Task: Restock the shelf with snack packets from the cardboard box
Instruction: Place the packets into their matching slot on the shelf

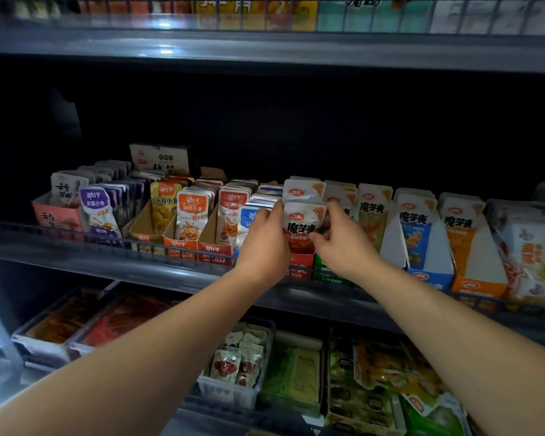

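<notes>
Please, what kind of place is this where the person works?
Probably a shop's snack aisle. Dark tiered shelves with a wire front rail carry snack packets standing in open display cartons, and the left hand and right hand hold a red snack packet among them.

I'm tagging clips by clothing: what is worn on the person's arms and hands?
Nothing shows: the left arm and right arm are bare to the frame's edge, no sleeves. Left hand and right hand carry no gloves, rings, watch or bands.
</notes>
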